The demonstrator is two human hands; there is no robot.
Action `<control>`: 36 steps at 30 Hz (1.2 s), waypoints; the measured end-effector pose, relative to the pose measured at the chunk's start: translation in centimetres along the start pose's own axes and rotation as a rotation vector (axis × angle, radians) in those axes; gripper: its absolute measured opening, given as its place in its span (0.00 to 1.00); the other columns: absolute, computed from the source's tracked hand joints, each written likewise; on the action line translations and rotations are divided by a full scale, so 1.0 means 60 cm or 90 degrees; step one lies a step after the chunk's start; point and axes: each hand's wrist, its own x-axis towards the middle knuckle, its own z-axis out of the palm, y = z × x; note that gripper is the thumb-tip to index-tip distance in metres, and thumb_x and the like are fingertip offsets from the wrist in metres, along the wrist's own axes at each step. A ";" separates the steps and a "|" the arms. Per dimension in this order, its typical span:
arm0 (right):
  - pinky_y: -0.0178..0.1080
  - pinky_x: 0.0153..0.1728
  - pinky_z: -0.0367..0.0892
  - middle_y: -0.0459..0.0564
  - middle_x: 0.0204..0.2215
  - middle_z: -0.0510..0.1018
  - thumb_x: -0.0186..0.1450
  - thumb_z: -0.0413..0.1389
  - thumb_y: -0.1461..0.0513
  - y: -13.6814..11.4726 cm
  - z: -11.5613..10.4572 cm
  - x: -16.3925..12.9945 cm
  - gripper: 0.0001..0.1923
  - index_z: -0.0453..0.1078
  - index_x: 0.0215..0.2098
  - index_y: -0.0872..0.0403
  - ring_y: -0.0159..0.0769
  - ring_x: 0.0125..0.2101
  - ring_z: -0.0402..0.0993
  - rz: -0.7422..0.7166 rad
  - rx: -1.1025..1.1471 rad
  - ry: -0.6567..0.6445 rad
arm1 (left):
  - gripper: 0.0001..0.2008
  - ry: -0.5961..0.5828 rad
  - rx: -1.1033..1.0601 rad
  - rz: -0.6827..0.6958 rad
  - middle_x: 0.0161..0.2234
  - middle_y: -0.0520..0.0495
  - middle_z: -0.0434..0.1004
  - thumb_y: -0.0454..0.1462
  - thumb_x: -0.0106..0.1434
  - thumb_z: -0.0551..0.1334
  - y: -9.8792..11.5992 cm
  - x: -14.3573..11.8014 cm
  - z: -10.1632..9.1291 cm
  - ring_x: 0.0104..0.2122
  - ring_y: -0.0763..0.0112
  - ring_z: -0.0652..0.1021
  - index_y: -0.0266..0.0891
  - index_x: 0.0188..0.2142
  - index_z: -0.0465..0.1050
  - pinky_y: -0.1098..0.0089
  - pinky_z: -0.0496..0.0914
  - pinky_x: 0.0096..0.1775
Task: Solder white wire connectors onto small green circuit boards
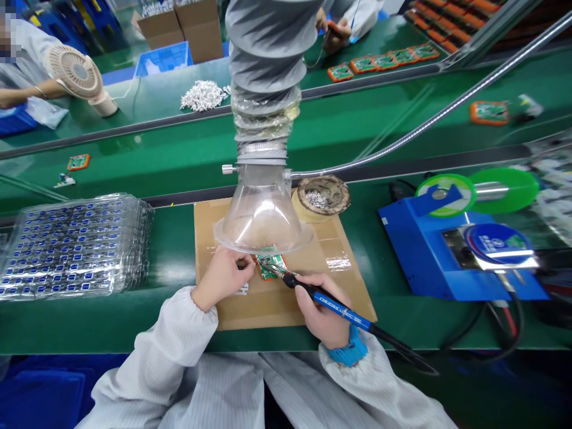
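Clear plastic trays (74, 247) loaded with small blue parts are stacked at the far left of the green surface (174, 250). Behind them, across the belt, a beige desk fan (80, 74) is seen beside another person's forearm (27, 95), and a heap of small white parts (203, 95) lies further right. At the centre, a sheet of brown cardboard (268, 304) is laid on the surface. The left hand (221, 277) is curled with its fingertips pressed against the left edge of a small green circuit board (270, 268), which rests on the cardboard just under the clear funnel of a grey extraction hose (263, 220). The right hand (322, 313) is closed around the blue handle of a soldering iron (333, 304), held like a pen, with its tip brought onto the board. Just behind the cardboard a round tip-cleaner tin (322, 195) filled with metal wool is placed. Further right, a blue soldering station (447, 256) is set on the surface, with a green solder spool (504, 189) mounted above it. More orange-framed boards (384, 61) are lined up on the far belt.
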 end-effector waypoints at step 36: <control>0.35 0.33 0.75 0.46 0.31 0.82 0.64 0.62 0.64 -0.005 -0.002 0.001 0.04 0.76 0.38 0.50 0.36 0.31 0.82 -0.060 0.037 0.036 | 0.09 -0.011 0.046 0.013 0.24 0.50 0.74 0.30 0.59 0.59 -0.003 0.001 0.000 0.29 0.68 0.74 0.39 0.23 0.69 0.66 0.68 0.37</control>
